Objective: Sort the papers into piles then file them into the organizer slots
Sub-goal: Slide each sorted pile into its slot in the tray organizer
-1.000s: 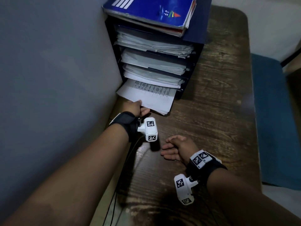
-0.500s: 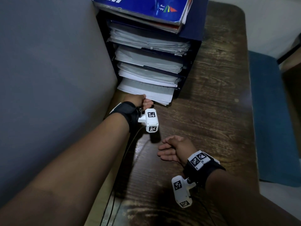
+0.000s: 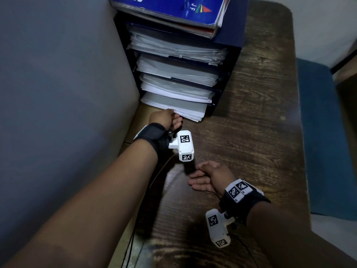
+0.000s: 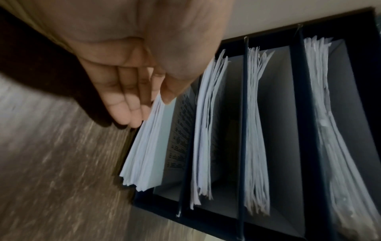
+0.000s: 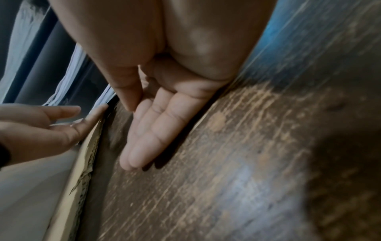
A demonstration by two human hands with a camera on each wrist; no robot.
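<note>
A dark blue paper organizer (image 3: 232,60) stands at the far left of the wooden table (image 3: 260,132), with white paper in each of its stacked slots. The lowest stack (image 3: 183,109) sticks out a little from the bottom slot. My left hand (image 3: 164,118) is at that stack's near left corner. In the left wrist view its straight fingers (image 4: 128,104) lie against the edge of the stack (image 4: 144,146) and the thumb touches the top sheet. My right hand (image 3: 208,176) rests on the table on its side, fingers (image 5: 156,130) straight and holding nothing.
Blue-covered books (image 3: 173,8) lie on top of the organizer. A grey wall (image 3: 58,93) runs close along the left. A blue cushion (image 3: 324,132) lies beyond the table's right edge. Thin black cables (image 3: 133,238) run along the table's left edge.
My left hand moved forward and the bottom stack slid deeper into the lowest slot, hiding its printed top page. The right hand stayed where it was.
</note>
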